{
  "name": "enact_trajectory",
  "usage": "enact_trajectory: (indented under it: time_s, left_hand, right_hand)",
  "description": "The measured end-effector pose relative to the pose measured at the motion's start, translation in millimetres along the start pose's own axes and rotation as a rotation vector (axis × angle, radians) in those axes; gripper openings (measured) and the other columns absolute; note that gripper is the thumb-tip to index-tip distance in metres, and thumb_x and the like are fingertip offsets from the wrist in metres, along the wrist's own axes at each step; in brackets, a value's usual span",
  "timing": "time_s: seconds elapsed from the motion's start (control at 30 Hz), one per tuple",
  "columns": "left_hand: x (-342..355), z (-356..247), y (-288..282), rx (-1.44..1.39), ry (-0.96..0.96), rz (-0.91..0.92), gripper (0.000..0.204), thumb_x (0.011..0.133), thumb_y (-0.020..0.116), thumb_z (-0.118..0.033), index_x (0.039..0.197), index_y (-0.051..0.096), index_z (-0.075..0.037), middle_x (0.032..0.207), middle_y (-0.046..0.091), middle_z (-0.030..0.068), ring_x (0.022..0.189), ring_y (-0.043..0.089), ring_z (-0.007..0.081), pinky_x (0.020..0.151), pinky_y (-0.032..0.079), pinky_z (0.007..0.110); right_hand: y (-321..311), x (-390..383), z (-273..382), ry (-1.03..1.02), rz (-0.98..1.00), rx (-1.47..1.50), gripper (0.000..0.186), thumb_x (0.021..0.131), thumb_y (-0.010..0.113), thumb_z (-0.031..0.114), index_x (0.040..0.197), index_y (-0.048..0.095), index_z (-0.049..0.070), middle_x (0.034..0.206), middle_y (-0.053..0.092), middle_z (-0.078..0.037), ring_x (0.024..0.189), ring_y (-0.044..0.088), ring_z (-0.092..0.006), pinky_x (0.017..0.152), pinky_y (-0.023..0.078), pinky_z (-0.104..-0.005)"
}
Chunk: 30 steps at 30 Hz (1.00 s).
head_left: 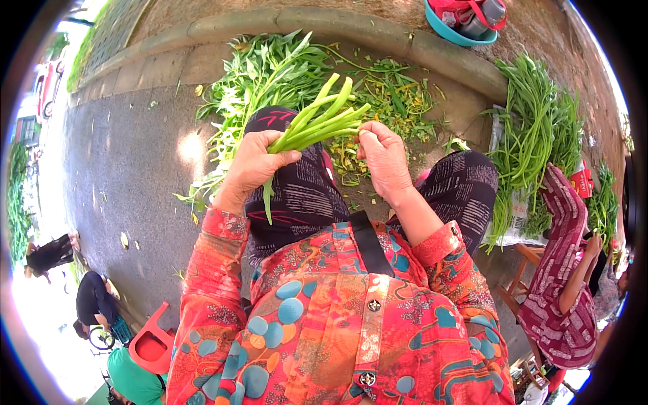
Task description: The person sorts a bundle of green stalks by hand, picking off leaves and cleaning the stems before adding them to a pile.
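Note:
A bunch of thick green water spinach stems [320, 123] is held over my lap, its cut ends fanned out up and to the right. My left hand [253, 165] is closed round the lower part of the bunch, and a leaf hangs down below that grip. At the ends of the stems, my right hand [385, 156] pinches the tip of one stem between thumb and fingers. Beyond my knees lies a loose heap of leafy water spinach [260, 74], partly hidden behind the bunch and my left leg.
Discarded green and yellow leaves [398, 94] litter the ground ahead, before a stone kerb [324, 20]. A blue basin [459, 35] stands past it. More long greens [526, 135] are piled at right, beside a seated person [557, 290]. A red stool [152, 344] is at lower left.

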<state>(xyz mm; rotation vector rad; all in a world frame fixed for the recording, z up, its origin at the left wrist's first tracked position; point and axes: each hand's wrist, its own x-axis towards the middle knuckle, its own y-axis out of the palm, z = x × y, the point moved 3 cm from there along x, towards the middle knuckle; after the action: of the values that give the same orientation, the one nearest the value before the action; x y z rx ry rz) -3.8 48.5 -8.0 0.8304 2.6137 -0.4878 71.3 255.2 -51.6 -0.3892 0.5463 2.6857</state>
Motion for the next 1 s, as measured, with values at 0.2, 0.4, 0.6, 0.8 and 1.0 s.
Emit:
enact_trajectory:
  time_s: [0.2,0.4,0.6,0.8,1.0]
  left_hand:
    - [-2.8,4.1,-6.7,-0.067,-0.007,-0.011,0.020,0.076,0.072,-0.001,0.095,0.069,0.000,0.082,0.065,-0.0031,0.073,0.055,0.0039,0.069,0.045,0.021]
    - [-7.9,-1.9,-6.8,-0.018,0.029,-0.009,0.021,0.075,0.073,-0.001,0.096,0.069,-0.001,0.083,0.065,-0.0032,0.074,0.055,0.0036,0.070,0.045,0.021]
    - [-21.3,-7.4,2.6,0.171,0.116,-0.043,0.024,0.078,0.071,-0.003,0.102,0.066,0.001,0.085,0.065,-0.0028,0.076,0.054,0.0040,0.070,0.045,0.022]
    - [-30.3,-25.1,14.2,0.669,0.377,-0.162,0.022,0.078,0.068,-0.003,0.100,0.067,-0.005,0.080,0.063,0.0075,0.072,0.060,0.0220,0.067,0.046,0.030]
    - [-30.0,-29.1,26.6,0.931,0.543,-0.187,0.023,0.072,0.066,-0.005,0.094,0.066,-0.012,0.075,0.058,0.0060,0.073,0.058,0.0291,0.064,0.041,0.038]
  right_hand:
    - [-30.2,17.2,27.9,0.105,0.145,0.519,0.010,0.087,0.054,0.011,0.080,0.059,0.005,0.070,0.054,-0.001,0.063,0.050,-0.0102,0.062,0.044,-0.0291]
    - [-54.3,8.2,73.3,-0.003,0.321,0.409,0.016,0.091,0.058,0.013,0.097,0.064,-0.001,0.080,0.059,-0.002,0.067,0.051,-0.0108,0.067,0.044,-0.0285]
    - [-77.9,14.1,68.8,-0.057,0.309,0.276,0.016,0.090,0.061,0.014,0.096,0.065,0.000,0.081,0.059,-0.002,0.069,0.051,-0.0100,0.068,0.043,-0.0254]
    - [-93.2,15.3,63.9,-0.498,-0.162,-1.094,0.021,0.085,0.059,0.005,0.106,0.064,0.006,0.077,0.061,-0.006,0.071,0.057,-0.0153,0.070,0.046,-0.0290]
    - [-94.0,7.5,64.8,-0.252,-0.149,-0.948,0.027,0.083,0.057,0.001,0.108,0.064,0.006,0.084,0.064,-0.006,0.070,0.058,-0.0146,0.068,0.048,-0.0289]
